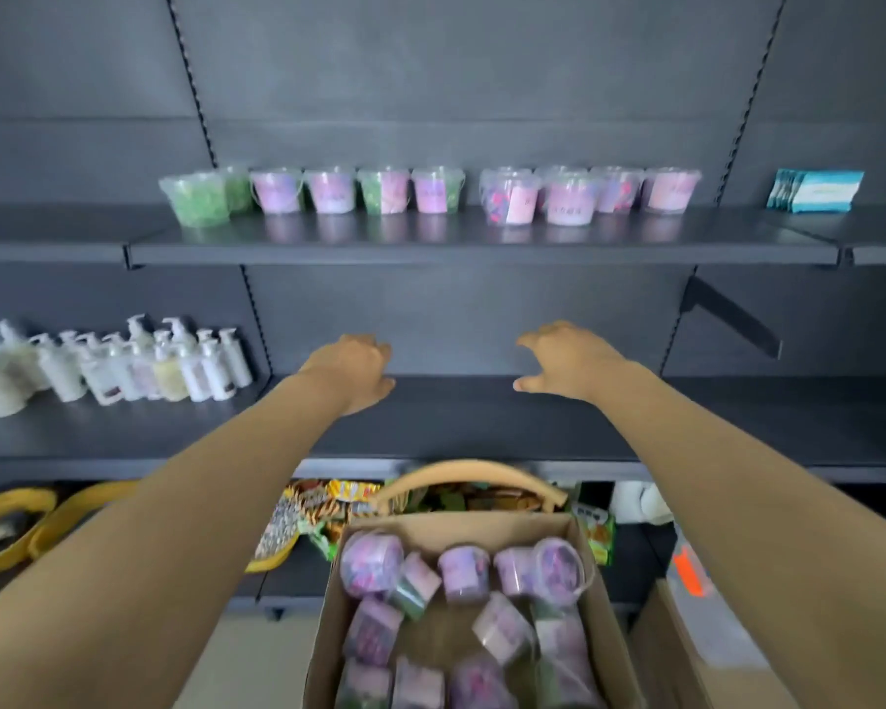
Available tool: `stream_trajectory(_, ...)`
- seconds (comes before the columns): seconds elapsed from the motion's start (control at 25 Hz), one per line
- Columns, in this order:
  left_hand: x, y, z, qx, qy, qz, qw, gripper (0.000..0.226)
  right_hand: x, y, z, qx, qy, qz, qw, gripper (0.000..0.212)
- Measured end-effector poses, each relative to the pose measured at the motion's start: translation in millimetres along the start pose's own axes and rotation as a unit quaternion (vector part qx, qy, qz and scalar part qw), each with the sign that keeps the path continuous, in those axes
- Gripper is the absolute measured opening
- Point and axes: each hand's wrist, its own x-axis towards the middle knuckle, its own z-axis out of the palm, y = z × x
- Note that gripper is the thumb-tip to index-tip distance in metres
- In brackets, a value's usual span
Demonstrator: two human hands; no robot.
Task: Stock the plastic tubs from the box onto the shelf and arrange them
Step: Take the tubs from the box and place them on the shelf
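We logged left hand (pixel 351 373), right hand (pixel 566 363) empty, fingers loose; no tub in hand. Next move needed: tubs (pixel 464 573) from box (pixel 482 529) at 6 o'clock, up to shelf (pixel 482 250) at 12.

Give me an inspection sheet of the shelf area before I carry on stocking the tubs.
Surface: the dark upper shelf carries the stock; the middle shelf lies under the hands.
Job's things: plastic tubs stand upright in a row on the upper shelf, green at the left, pink and purple to the right, with a gap mid-row; loose tubs lie jumbled in the cardboard box below.
Clutter: white pump bottles at the left of the middle shelf; teal packets at the far right of the upper shelf.
Grippers: left hand and right hand reach over the middle shelf, fingers loosely curled, holding nothing.
Cables: nothing seen.
Surroundings: basket handle and snack packets behind the box.
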Motion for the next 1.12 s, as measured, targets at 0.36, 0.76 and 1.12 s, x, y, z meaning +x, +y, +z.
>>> stream_trajectory(0.36, -41.2, 28.3, 171.1, -0.08, -0.136, -0.013, 0.987, 0.04, -21.4, -12.8, 189.1, 0.016, -0.133, -0.035, 0.99, 0.049)
stream_trajectory(0.76, -44.7, 68.8, 342.6, -0.197, -0.271, -0.117, 0.935, 0.048, -24.4, 12.0, 383.7, 0.12, -0.306, -0.012, 0.944, 0.037)
stream_trajectory(1.12, -62.6, 85.1, 460.2, -0.304, -0.314, -0.228, 0.87, 0.047, -54.1, -32.6, 492.8, 0.349, -0.302, 0.336, 0.821, 0.04)
